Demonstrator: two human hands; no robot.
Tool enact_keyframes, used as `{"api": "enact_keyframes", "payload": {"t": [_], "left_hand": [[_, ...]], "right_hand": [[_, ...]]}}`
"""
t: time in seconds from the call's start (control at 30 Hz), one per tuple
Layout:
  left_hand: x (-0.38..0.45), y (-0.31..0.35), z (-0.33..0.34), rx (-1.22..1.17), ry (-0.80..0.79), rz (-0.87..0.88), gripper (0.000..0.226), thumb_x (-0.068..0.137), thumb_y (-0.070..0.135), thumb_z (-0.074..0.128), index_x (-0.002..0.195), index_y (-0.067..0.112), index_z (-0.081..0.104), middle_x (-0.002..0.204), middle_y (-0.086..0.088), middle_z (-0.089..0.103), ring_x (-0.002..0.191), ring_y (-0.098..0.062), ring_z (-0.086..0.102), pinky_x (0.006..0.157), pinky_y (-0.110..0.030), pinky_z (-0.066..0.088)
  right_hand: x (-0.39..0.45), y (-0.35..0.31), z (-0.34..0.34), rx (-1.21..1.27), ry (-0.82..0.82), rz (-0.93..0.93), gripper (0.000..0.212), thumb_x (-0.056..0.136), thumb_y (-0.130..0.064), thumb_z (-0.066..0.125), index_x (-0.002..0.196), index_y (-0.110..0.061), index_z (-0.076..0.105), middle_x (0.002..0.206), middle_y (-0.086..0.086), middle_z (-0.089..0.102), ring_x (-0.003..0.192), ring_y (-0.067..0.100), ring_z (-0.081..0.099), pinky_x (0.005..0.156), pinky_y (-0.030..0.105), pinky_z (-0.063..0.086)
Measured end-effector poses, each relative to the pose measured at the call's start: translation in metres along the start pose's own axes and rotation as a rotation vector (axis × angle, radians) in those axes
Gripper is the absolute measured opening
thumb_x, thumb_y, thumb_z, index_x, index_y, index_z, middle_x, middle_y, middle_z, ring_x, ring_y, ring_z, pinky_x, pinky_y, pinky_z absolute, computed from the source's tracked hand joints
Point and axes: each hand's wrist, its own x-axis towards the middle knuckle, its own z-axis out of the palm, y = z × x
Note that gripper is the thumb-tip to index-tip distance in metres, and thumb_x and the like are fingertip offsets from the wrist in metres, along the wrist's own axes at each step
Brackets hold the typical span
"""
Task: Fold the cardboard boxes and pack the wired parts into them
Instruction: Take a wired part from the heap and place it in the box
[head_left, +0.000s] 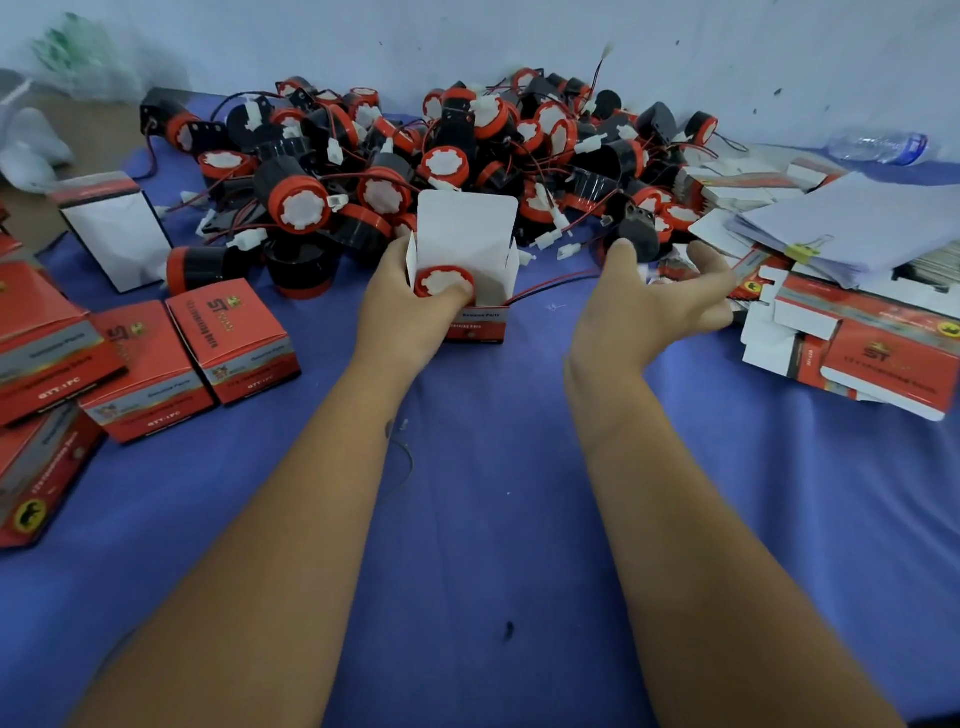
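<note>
On the blue cloth (467, 519), in front of the pile of wired parts (415, 156), the left hand (410, 312) grips an open cardboard box (467, 234) with its white lid flap up, a red-capped part (444, 283) seated inside, its wire trailing right. The right hand (654, 306) hovers beside it, fingers spread and loose, holding nothing. Closed boxes (228, 338) sit left; flat boxes (857, 353) lie stacked right.
</note>
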Motion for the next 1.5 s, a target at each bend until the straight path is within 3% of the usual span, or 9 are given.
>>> {"api": "enact_keyframes", "payload": {"t": [0.17, 0.37, 0.57, 0.73, 0.9, 1.1, 1.27, 1.4, 1.5], "left_hand": [[0.002, -0.002, 0.002, -0.02, -0.001, -0.062, 0.036, 0.088, 0.023, 0.066, 0.122, 0.03, 0.055, 0.107, 0.018, 0.062, 0.1, -0.004, 0.059, 0.072, -0.019, 0.045], [0.001, 0.0, -0.002, 0.02, -0.025, 0.003, 0.036, 0.088, 0.019, 0.07, 0.119, 0.03, 0.056, 0.103, 0.017, 0.063, 0.095, -0.001, 0.06, 0.073, -0.017, 0.047], [-0.001, -0.002, -0.001, 0.019, -0.022, 0.005, 0.04, 0.088, 0.024, 0.071, 0.125, 0.025, 0.056, 0.112, 0.011, 0.066, 0.103, -0.009, 0.062, 0.084, -0.026, 0.052], [-0.002, -0.003, 0.0, 0.018, -0.032, 0.01, 0.04, 0.087, 0.024, 0.071, 0.124, 0.025, 0.056, 0.109, 0.013, 0.065, 0.102, -0.008, 0.063, 0.084, -0.028, 0.054], [-0.003, -0.003, 0.001, 0.0, -0.068, 0.005, 0.041, 0.086, 0.024, 0.072, 0.123, 0.026, 0.056, 0.109, 0.014, 0.066, 0.102, -0.005, 0.063, 0.086, -0.028, 0.053], [-0.003, -0.003, 0.003, 0.016, -0.033, 0.005, 0.04, 0.086, 0.027, 0.072, 0.122, 0.027, 0.055, 0.105, 0.016, 0.065, 0.099, -0.002, 0.062, 0.08, -0.021, 0.05], [-0.002, -0.004, 0.004, 0.051, -0.005, 0.01, 0.037, 0.086, 0.029, 0.071, 0.119, 0.027, 0.055, 0.1, 0.018, 0.063, 0.092, 0.002, 0.06, 0.069, -0.015, 0.045], [-0.002, -0.004, 0.004, 0.059, -0.017, 0.008, 0.031, 0.086, 0.028, 0.072, 0.112, 0.028, 0.055, 0.097, 0.019, 0.063, 0.087, 0.005, 0.059, 0.06, -0.005, 0.041], [-0.002, -0.004, 0.003, 0.062, -0.025, 0.006, 0.031, 0.087, 0.028, 0.071, 0.114, 0.027, 0.055, 0.099, 0.017, 0.063, 0.089, 0.003, 0.059, 0.064, -0.012, 0.043]], "right_hand": [[0.004, 0.001, -0.001, 0.013, -0.249, 0.268, 0.007, 0.093, -0.016, 0.056, 0.093, -0.019, 0.049, 0.075, -0.002, 0.05, 0.064, 0.019, 0.044, 0.055, 0.031, 0.041], [-0.001, 0.003, -0.001, -0.125, -0.513, 0.246, 0.034, 0.1, -0.023, 0.049, 0.07, -0.015, 0.036, 0.064, 0.001, 0.033, 0.053, 0.012, 0.024, 0.052, 0.027, 0.024], [-0.014, 0.001, -0.004, -0.243, -0.779, -0.289, 0.02, 0.097, -0.016, 0.055, 0.078, -0.015, 0.053, 0.063, -0.013, 0.045, 0.058, 0.005, 0.038, 0.056, 0.022, 0.034], [-0.016, 0.015, -0.003, -0.717, -0.717, -0.686, 0.017, 0.096, -0.025, 0.057, 0.101, -0.015, 0.069, 0.091, 0.005, 0.055, 0.084, 0.021, 0.052, 0.06, 0.038, 0.046], [-0.012, 0.025, 0.0, -1.067, -0.691, -0.855, 0.023, 0.098, -0.026, 0.05, 0.102, -0.014, 0.069, 0.096, 0.006, 0.052, 0.09, 0.022, 0.048, 0.055, 0.031, 0.032], [-0.011, 0.027, -0.003, -1.11, -0.74, -0.82, 0.037, 0.101, -0.036, 0.04, 0.104, -0.018, 0.072, 0.108, 0.007, 0.045, 0.098, 0.023, 0.037, 0.075, 0.034, 0.038], [-0.01, 0.025, -0.005, -1.067, -0.853, -0.683, 0.037, 0.096, -0.026, 0.038, 0.115, -0.025, 0.07, 0.108, 0.001, 0.037, 0.094, 0.016, 0.022, 0.087, 0.03, 0.033], [-0.012, 0.025, -0.003, -0.884, -0.83, -0.508, 0.03, 0.092, -0.017, 0.051, 0.11, -0.022, 0.075, 0.101, -0.001, 0.04, 0.099, 0.018, 0.035, 0.08, 0.021, 0.032], [-0.015, 0.025, -0.001, -0.717, -0.76, -0.393, 0.027, 0.088, -0.009, 0.058, 0.106, -0.02, 0.075, 0.097, -0.002, 0.045, 0.092, 0.014, 0.048, 0.073, 0.024, 0.043]]}}
